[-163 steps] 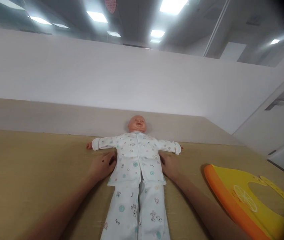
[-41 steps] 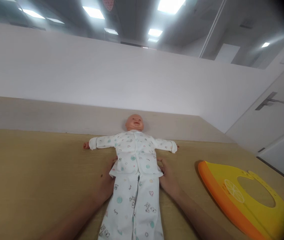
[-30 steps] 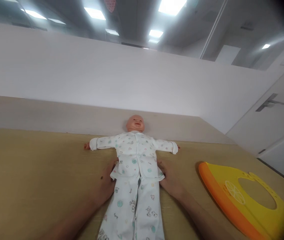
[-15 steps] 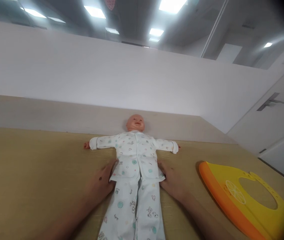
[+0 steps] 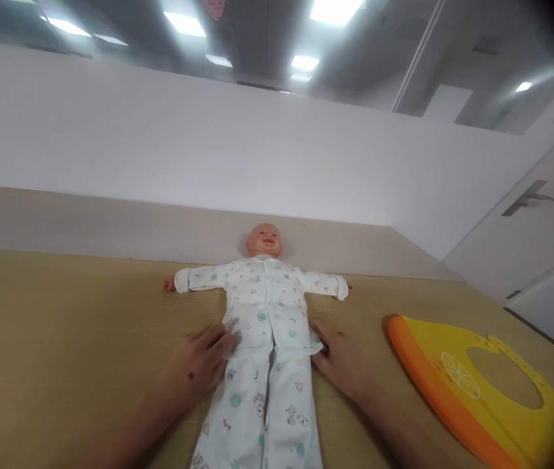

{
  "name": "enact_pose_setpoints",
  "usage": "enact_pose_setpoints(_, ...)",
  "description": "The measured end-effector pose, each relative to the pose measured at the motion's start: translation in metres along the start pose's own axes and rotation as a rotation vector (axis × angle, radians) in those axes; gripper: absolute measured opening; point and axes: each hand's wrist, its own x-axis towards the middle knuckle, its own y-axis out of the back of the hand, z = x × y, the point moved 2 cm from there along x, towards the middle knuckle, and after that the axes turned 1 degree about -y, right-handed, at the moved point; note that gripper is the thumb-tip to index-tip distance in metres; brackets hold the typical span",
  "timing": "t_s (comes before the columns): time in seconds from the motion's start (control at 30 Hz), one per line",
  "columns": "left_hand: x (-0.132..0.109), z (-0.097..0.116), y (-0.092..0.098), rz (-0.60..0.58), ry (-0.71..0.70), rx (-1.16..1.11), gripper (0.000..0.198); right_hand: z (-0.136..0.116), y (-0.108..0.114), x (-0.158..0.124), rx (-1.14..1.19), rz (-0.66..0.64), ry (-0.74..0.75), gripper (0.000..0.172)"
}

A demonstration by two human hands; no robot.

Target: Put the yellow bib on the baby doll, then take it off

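Observation:
A baby doll [image 5: 263,240] lies on its back with both arms stretched out sideways. It wears a white printed pajama top [image 5: 264,296] and matching pajama pants [image 5: 289,404]. On the left side of the hem, my left hand [image 5: 198,361] has its fingers closed on the top's edge. At the opposite side, my right hand [image 5: 338,358] pinches the other hem corner between thumb and fingers. The hem overlaps the waist of the pants, and the doll's feet are out of view.
A yellow and orange bib [image 5: 433,378] lies on the wooden table [image 5: 62,352] to the right. Behind the table stands a white wall [image 5: 183,143] with glass above it. A door handle [image 5: 530,197] shows at the far right.
My left hand has shifted slightly and curled its fingers over the hem of the pajama top. My right fingers have closed on the right hem corner. The doll stays in place.

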Motion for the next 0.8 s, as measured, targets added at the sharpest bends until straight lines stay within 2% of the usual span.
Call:
enact_pose_setpoints(0.1, 0.001, 0.002, 0.006, 0.000, -0.004, -0.079, 0.017, -0.002, 0.003, -0.001, -0.020, -0.045, 0.008, 0.038)
enact_pose_setpoints(0.23, 0.003, 0.004, 0.012, -0.045, -0.020, -0.190, 0.011, -0.008, 0.011, -0.003, -0.056, -0.116, 0.058, 0.016)
enact_pose_setpoints(0.37, 0.003, 0.003, 0.013, -0.038, -0.040, -0.259, 0.011, -0.014, 0.021, -0.005, -0.054, -0.197, 0.105, 0.020)
enact_pose_setpoints(0.47, 0.002, 0.002, 0.011, -0.015, -0.041, -0.266, 0.027, -0.016, 0.026, -0.012, 0.162, -0.275, 0.109, 0.024)
enact_pose_setpoints(0.53, 0.001, 0.002, 0.008, -0.003, -0.034, -0.266, 0.033, -0.011, 0.029, -0.021, 0.298, -0.271, 0.057, 0.029)
enact_pose_setpoints(0.6, -0.001, 0.002, 0.006, -0.007, -0.014, -0.266, 0.036, 0.002, 0.035, -0.032, 0.333, -0.195, -0.009, 0.030)
enact_pose_setpoints(0.67, -0.001, 0.003, 0.003, -0.036, 0.002, -0.272, 0.037, 0.023, 0.049, -0.045, 0.324, -0.060, -0.091, 0.026)
enact_pose_setpoints(0.77, 0.000, 0.005, 0.003, -0.044, 0.013, -0.268, 0.037, 0.071, 0.088, -0.066, 0.347, 0.248, -0.343, 0.026)
enact_pose_setpoints(0.8, 0.001, 0.006, 0.004, -0.025, 0.008, -0.259, 0.037, 0.089, 0.103, -0.074, 0.385, 0.307, -0.429, 0.026)
